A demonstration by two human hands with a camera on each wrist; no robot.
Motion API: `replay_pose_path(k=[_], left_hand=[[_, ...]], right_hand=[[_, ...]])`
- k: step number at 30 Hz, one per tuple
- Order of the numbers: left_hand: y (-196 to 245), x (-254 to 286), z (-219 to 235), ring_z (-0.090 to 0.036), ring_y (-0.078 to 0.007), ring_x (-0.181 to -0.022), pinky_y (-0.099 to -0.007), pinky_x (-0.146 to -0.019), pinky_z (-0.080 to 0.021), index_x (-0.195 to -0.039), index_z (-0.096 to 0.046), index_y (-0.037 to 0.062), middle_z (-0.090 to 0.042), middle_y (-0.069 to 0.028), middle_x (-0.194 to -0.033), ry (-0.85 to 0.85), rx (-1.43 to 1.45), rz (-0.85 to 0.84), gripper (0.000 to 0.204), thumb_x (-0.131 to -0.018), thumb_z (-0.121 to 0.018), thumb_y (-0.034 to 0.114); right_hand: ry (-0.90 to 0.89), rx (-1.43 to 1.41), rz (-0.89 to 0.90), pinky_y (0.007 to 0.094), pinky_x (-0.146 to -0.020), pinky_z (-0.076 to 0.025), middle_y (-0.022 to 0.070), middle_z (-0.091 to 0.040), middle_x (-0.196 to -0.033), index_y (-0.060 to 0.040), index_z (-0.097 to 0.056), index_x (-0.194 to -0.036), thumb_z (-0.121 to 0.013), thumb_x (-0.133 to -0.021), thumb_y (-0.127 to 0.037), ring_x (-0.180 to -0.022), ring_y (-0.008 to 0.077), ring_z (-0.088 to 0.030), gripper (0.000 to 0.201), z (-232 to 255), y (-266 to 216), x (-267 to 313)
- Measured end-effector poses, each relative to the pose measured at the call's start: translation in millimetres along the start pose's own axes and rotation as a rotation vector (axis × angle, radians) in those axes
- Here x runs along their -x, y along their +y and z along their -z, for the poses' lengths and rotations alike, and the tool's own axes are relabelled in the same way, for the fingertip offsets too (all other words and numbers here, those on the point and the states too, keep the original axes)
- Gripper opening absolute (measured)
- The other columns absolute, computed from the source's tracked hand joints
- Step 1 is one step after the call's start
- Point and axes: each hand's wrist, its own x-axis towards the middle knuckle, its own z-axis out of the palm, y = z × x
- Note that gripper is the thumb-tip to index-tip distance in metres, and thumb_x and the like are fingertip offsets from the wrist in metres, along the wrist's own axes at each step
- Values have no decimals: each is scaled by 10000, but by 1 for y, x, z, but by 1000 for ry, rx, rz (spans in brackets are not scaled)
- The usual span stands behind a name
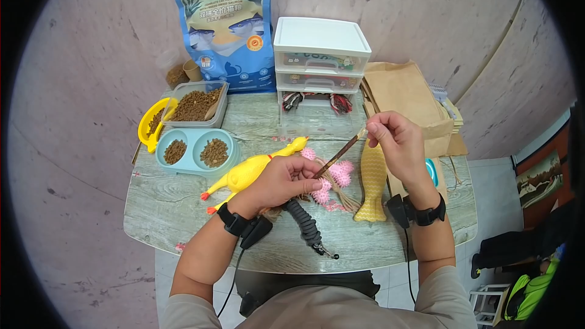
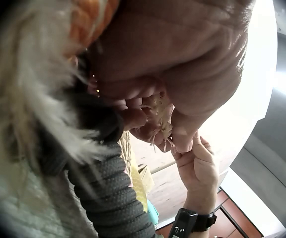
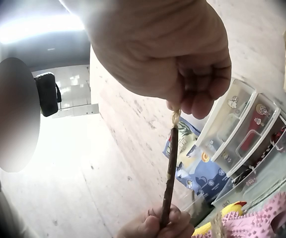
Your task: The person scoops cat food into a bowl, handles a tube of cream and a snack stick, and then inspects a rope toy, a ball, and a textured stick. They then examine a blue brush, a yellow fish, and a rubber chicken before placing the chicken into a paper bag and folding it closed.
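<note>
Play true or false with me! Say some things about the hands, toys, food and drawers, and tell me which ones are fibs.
1. The left hand and right hand both hold the thin, dark brown stick. True.
2. The pale blue plastic double bowl has no food in it. False: both sides hold brown kibble.
3. The yellow rubber chicken lies on the grey wood-patterned table. True.
4. The black, white and red rope toy sits on top of the white-topped plastic drawers. False: it is in the open lowest drawer.
5. The big blue food bag stands beside the drawers. True.
</note>
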Motion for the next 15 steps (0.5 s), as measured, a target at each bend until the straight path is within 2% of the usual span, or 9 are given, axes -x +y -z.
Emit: replay_pose_path(k=[3,6,8,12,14,15], left_hand=[[2,1,0,-543,-39,-722,-191,-646,-459,-994,-609,-15,-598,8,-805,33,-65,29,216,-803,-683,53],[3,1,0,-539,-38,-696,-186,-628,-452,-996,-619,-15,-600,13,-799,55,-69,13,207,-812,-676,60],[2,1,-1,-543,-38,-687,-184,-627,-456,-1019,-621,-14,-608,9,-805,108,-29,22,206,-847,-644,97],[5,0,3,-589,-71,-742,-206,-686,-495,-1021,-604,-28,-623,-31,-840,145,96,57,185,-875,-593,86],[7,1,1,-574,-69,-741,-210,-688,-479,-1017,-605,-28,-615,-28,-822,110,51,75,191,-899,-565,118],[5,2,1,-574,-69,-741,-210,-688,-479,-1017,-605,-28,-615,-28,-822,109,49,78,191,-899,-565,118]], right_hand=[[-9,11,-27,214,-568,-447,6,-569,-684,20,-605,-877,-582,-884,-109,-624,70,-534,131,3,0,-1],[-37,-6,-79,216,-587,-459,13,-579,-702,17,-597,-928,-598,-873,-115,-633,77,-548,143,5,-2,-2],[71,-371,-40,219,-607,-474,27,-597,-749,21,-572,-1004,-609,-865,-115,-655,88,-568,198,3,-4,-4],[60,-355,-113,223,-655,-489,42,-608,-819,25,-544,-1054,-603,-867,-106,-706,101,-586,236,5,10,-5],[-249,-387,-216,227,-696,-489,41,-606,-856,26,-545,-1080,-595,-874,-110,-739,101,-584,252,-2,6,-2],[-284,-433,-223,230,-721,-485,35,-604,-880,23,-540,-1130,-594,-878,-115,-747,95,-575,292,-5,4,-1]])
